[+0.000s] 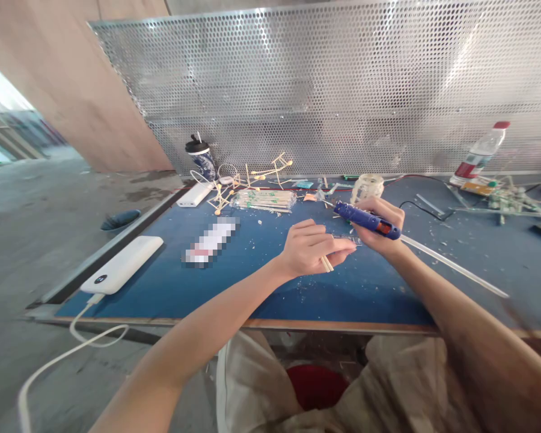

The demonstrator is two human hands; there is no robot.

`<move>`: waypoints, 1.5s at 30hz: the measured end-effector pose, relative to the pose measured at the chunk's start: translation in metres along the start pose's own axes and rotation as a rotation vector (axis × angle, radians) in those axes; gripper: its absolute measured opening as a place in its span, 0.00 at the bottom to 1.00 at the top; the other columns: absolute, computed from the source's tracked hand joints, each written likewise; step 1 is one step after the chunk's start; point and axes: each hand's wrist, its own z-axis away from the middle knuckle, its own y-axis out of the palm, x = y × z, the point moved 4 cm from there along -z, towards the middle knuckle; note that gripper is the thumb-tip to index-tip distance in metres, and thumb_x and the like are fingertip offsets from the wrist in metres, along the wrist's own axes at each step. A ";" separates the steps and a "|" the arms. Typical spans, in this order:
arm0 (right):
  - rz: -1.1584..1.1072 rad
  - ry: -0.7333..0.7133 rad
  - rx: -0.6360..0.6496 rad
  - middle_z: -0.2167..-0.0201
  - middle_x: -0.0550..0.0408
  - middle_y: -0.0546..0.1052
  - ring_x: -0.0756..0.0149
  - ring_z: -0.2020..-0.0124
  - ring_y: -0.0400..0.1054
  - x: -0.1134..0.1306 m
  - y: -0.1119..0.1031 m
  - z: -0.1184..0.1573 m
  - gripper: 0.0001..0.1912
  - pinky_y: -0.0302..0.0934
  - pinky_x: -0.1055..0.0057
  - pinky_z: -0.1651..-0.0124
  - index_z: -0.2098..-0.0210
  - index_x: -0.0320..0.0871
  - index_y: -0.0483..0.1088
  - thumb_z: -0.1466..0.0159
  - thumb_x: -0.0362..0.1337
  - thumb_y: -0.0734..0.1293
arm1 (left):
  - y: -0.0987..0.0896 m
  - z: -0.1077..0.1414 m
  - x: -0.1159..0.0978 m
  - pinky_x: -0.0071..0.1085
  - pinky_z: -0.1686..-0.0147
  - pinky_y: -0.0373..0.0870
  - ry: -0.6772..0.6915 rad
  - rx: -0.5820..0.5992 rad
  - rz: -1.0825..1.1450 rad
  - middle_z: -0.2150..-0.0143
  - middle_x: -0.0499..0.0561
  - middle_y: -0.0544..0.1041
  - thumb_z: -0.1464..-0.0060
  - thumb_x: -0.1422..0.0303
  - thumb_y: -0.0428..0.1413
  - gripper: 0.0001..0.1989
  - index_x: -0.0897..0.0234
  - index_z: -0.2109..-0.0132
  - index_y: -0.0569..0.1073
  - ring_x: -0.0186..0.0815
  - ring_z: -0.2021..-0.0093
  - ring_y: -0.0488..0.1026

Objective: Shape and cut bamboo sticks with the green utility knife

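My left hand [313,248] is closed around thin wooden sticks [327,263], whose ends poke out below the fingers. My right hand [383,225] grips a blue hot glue gun [367,220] with its nozzle pointing left, above and a little right of my left hand. A long clear glue stick [455,264] extends from behind the right hand toward the lower right. Past the hands lies a clear packet of wooden sticks [264,199]. Beside and behind it stand stick frames [220,198] joined with yellowish blobs. A glass jar [368,186] is just beyond the right hand.
A white power bank [121,264] with a cable lies at the left edge, and another white block [195,195] sits farther back. A blurred phone-like item [211,242], a lidded cup [201,157], a plastic bottle [480,153] and a stick pile [507,198] are around. A perforated metal panel [324,90] closes the back.
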 end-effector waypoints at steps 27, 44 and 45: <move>-0.011 -0.015 0.052 0.70 0.58 0.76 0.66 0.71 0.69 -0.001 0.003 0.000 0.04 0.64 0.64 0.65 0.66 0.49 0.69 0.39 0.38 0.69 | 0.003 0.000 0.001 0.29 0.74 0.59 -0.070 0.068 -0.007 0.77 0.35 0.77 0.40 0.65 0.62 0.02 0.53 0.59 0.77 0.24 0.80 0.65; 0.130 0.064 0.128 0.66 0.57 0.78 0.66 0.68 0.70 -0.007 0.008 0.002 0.09 0.61 0.68 0.63 0.60 0.48 0.71 0.41 0.39 0.71 | 0.007 0.005 0.007 0.28 0.73 0.60 -0.231 0.142 0.009 0.79 0.38 0.73 0.38 0.63 0.59 0.04 0.54 0.60 0.78 0.25 0.79 0.67; 0.158 0.076 0.125 0.66 0.57 0.78 0.65 0.67 0.70 -0.008 0.009 0.002 0.11 0.61 0.68 0.63 0.59 0.48 0.72 0.41 0.39 0.71 | 0.007 0.006 0.008 0.27 0.72 0.61 -0.284 0.143 0.038 0.79 0.39 0.73 0.38 0.63 0.59 0.04 0.55 0.60 0.78 0.25 0.79 0.67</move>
